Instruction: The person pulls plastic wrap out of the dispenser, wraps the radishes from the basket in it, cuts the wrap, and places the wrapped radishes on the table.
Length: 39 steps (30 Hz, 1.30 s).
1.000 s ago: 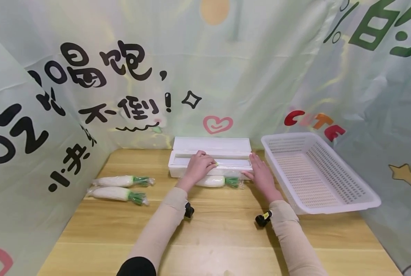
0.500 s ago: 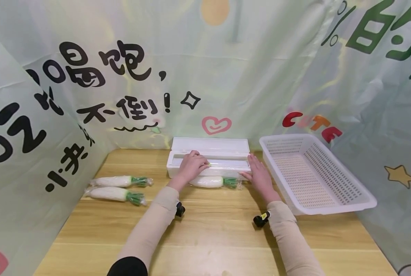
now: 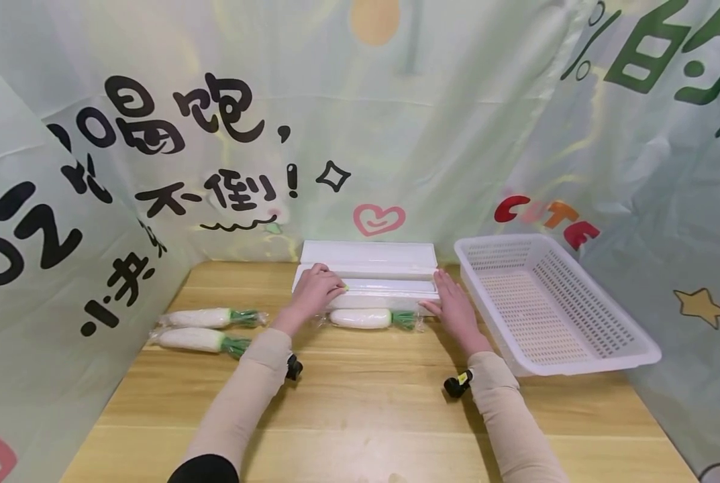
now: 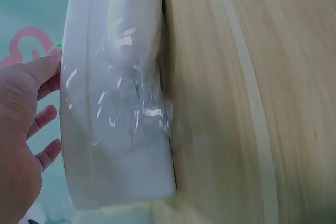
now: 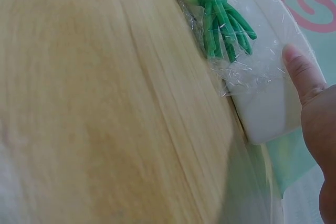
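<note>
A white cling film dispenser box (image 3: pixel 390 299) lies at the back of the table with its lid (image 3: pixel 368 253) raised. At its left part, my left hand (image 3: pixel 316 292) pinches the small green knob of a slide cutter (image 3: pixel 345 287) on the front rim. My right hand (image 3: pixel 456 305) presses the box's right end with straight fingers, its thumb (image 5: pixel 302 69) on the front face. Against the front lies a film-wrapped white radish (image 3: pixel 362 318) with green stalks (image 5: pixel 226 27). Loose clear film (image 4: pixel 134 106) covers that face in the left wrist view.
Two more wrapped white radishes, one (image 3: pixel 196 317) behind the other (image 3: pixel 189 339), lie on the left of the table (image 3: pixel 360 409). A white perforated plastic basket (image 3: pixel 537 371) stands on the right, close to the right hand. A printed cloth backdrop (image 3: pixel 432 154) encloses the back and sides.
My left hand has slid leftward along the box's front rim with the green knob, from past the middle to near the left end. The right hand stays in place.
</note>
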{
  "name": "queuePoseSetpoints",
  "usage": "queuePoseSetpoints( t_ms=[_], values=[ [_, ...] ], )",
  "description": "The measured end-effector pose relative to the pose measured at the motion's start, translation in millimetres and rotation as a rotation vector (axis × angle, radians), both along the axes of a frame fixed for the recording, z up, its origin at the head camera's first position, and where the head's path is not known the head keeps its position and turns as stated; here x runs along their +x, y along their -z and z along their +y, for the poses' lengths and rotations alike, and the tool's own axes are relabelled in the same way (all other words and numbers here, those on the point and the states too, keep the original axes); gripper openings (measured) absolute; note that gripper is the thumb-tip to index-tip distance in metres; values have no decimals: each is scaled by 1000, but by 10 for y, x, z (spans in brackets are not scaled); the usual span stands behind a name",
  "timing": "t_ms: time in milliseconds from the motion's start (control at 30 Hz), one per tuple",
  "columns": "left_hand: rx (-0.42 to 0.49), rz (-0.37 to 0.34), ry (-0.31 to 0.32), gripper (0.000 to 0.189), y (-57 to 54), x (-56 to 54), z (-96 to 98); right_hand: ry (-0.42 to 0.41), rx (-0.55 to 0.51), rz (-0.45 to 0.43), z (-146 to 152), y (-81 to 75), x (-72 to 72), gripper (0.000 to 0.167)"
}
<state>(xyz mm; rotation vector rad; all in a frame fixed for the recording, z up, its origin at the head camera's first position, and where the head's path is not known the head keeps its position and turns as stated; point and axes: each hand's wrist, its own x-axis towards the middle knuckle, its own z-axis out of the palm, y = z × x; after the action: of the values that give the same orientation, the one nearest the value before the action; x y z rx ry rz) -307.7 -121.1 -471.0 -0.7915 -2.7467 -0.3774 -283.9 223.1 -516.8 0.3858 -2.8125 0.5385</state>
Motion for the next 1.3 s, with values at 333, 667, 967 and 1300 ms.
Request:
queuePoseSetpoints(
  t_ms=[333, 667, 967, 1300],
  values=[
    [44, 113, 28, 14, 59, -8, -371, 12, 2, -30, -11, 6, 8, 85],
    [53, 168, 34, 12, 101, -6, -600, 10, -7, 0, -27, 16, 13, 85],
    [53, 179, -7, 13, 100, 17, -791, 6, -9, 18, -25, 20, 12, 84],
    [15, 159, -35, 14, 75, 43, -949, 10, -14, -8, -17, -2, 22, 85]
  ],
)
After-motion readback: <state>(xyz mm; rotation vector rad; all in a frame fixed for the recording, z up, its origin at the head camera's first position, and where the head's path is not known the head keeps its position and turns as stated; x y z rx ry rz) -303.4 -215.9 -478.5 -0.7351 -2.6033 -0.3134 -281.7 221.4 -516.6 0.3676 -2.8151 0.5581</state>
